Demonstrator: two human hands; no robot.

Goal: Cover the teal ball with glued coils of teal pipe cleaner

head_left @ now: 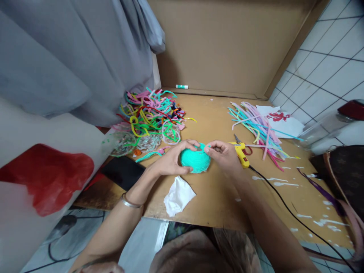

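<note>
A turquoise dome [195, 161], wound from fuzzy pipe cleaner, sits in front of me at the middle of the table. My left hand [176, 156] wraps around its left side, thumb low at the front and fingers over the top. At the upper right of the dome, my right hand [220, 152] pinches a short turquoise pipe cleaner end [209, 146] between thumb and forefinger. A yellow glue gun [241, 153] lies just beyond my right hand, nozzle pointing away. Between my forearms is a crumpled white tissue [179, 196].
Tangled coloured pipe cleaners [153, 112] heap at the back left, beside clear plastic domes [148, 142] and a dark phone [123, 173]. Straight pipe cleaners [256, 125] lie at right. The glue gun's black cord [280, 197] crosses the right side, near a brown bag [341, 178].
</note>
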